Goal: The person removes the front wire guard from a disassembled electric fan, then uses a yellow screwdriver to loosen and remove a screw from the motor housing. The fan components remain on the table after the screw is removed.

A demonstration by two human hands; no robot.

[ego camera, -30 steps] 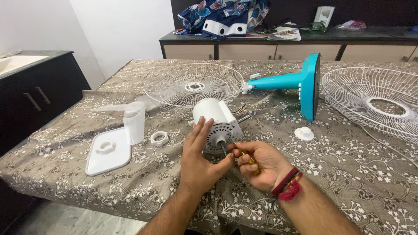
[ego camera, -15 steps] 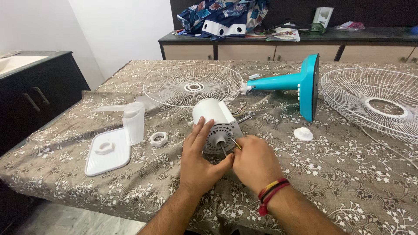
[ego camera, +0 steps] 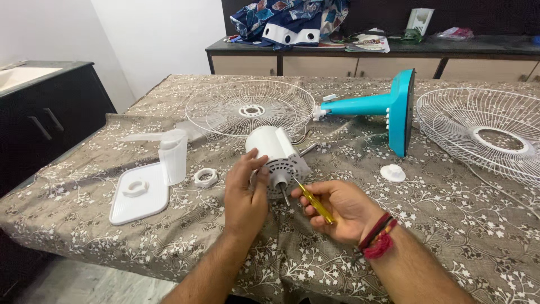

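A white fan motor [ego camera: 274, 152] lies on its side on the patterned tablecloth [ego camera: 439, 214], its metal shaft pointing toward me. My left hand [ego camera: 245, 191] grips the motor's front face from the left. My right hand [ego camera: 337, 209] holds a small yellow screwdriver [ego camera: 313, 201], palm up, with the tip near the motor's front plate to the right of the shaft.
A turquoise fan stand [ego camera: 382, 107] lies behind the motor. White wire grills [ego camera: 250, 110] [ego camera: 489, 135] rest at centre back and right. A white cap [ego camera: 392, 173], ring nut [ego camera: 206, 178], flat white panel [ego camera: 139, 194] and translucent fan blade [ego camera: 171, 153] lie around. Dark cabinet [ego camera: 39, 121] stands left.
My right hand rolled from palm down to palm up and drew back slightly, exposing the yellow screwdriver. My left hand's fingers curled tighter onto the motor face.
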